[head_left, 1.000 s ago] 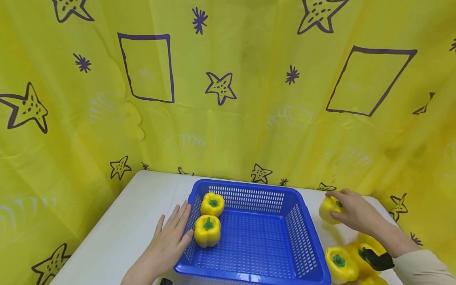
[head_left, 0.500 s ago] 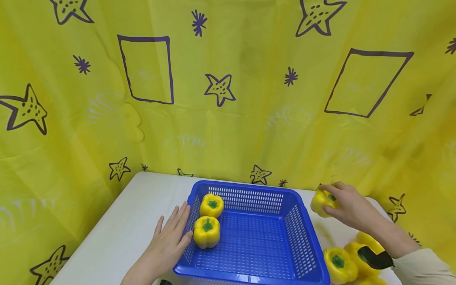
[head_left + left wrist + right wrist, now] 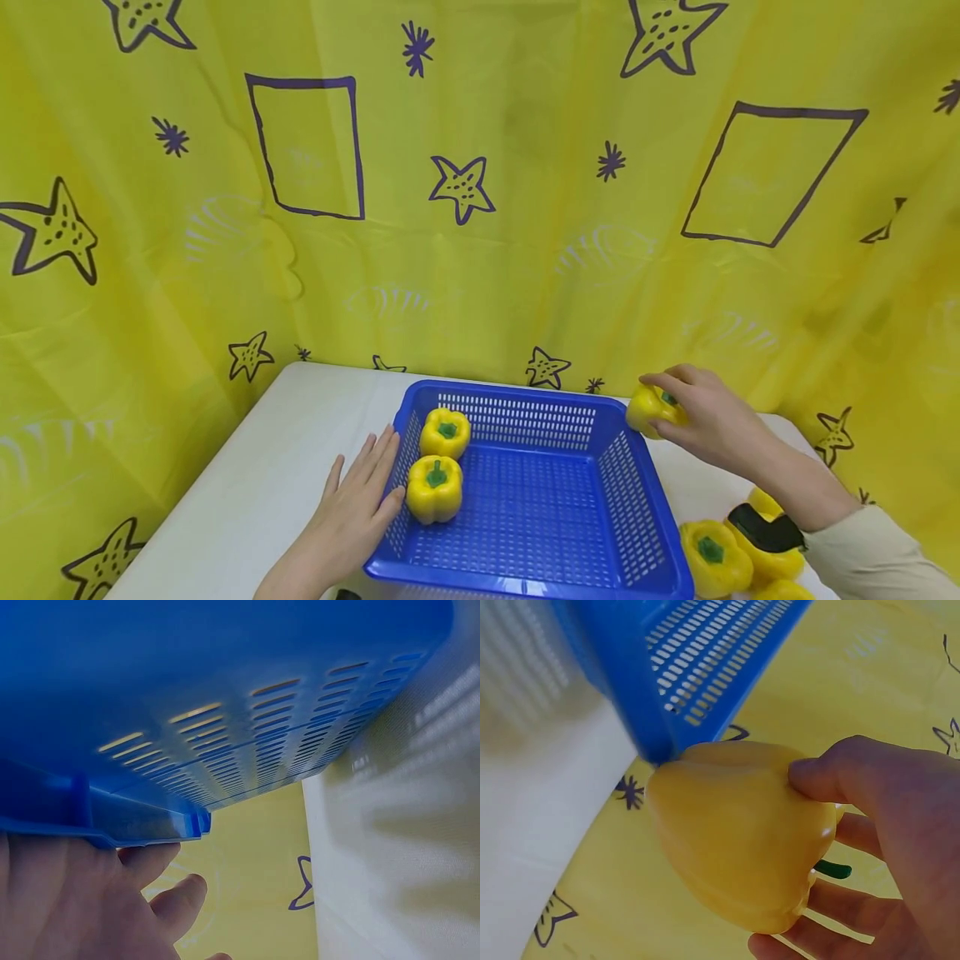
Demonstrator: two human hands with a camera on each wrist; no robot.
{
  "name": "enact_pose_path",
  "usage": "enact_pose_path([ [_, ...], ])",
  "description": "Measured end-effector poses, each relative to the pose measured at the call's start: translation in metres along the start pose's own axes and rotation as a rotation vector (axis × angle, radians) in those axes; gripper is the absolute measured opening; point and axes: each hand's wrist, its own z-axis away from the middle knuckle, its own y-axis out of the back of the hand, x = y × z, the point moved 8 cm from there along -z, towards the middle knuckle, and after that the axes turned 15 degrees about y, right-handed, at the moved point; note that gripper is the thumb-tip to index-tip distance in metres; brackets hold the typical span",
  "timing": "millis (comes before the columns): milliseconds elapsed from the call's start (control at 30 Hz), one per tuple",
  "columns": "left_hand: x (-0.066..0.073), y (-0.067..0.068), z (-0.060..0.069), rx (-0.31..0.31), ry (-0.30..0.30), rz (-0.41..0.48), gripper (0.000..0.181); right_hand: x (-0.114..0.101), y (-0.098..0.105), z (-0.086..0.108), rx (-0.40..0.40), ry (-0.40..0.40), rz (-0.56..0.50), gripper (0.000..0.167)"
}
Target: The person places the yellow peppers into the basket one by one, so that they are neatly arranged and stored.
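Observation:
A blue perforated basket stands on the white table, with two yellow peppers against its left side. My left hand rests with straight fingers on the basket's left rim; in the left wrist view the hand lies at the rim beside the slotted wall. Near the back right corner my right hand holds another yellow pepper at the height of the rim. The right wrist view shows thumb and fingers of the hand around this pepper, its green stem toward the palm.
Several yellow peppers lie on the table right of the basket, below my right forearm. A dark object is by my right wrist. The white table reaches back to a yellow patterned curtain.
My right hand has carried its pepper leftward and slightly up, from over the table's right part to the basket's back right corner. The left hand has stayed on the rim.

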Motion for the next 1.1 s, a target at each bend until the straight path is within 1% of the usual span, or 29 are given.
enact_pose_path([
  [133, 0.001, 0.000, 0.000, 0.002, -0.002, 0.000, 0.065, -0.010, 0.001, -0.009, 0.006, 0.005, -0.014, 0.051],
  [400, 0.000, 0.000, 0.000, 0.000, 0.002, 0.000, 0.066, -0.029, -0.002, -0.024, 0.023, 0.058, -0.037, 0.048],
  [633, 0.000, -0.001, 0.000, -0.004, 0.000, -0.001, 0.065, -0.044, -0.014, -0.035, 0.012, 0.092, -0.081, 0.047],
  [867, 0.001, 0.000, 0.000, 0.003, -0.001, 0.001, 0.066, -0.059, -0.024, -0.044, 0.021, 0.120, -0.106, 0.047],
  [1100, 0.000, 0.001, 0.000, 0.004, -0.002, 0.000, 0.065, -0.074, -0.037, -0.056, 0.031, 0.158, -0.134, 0.043],
])
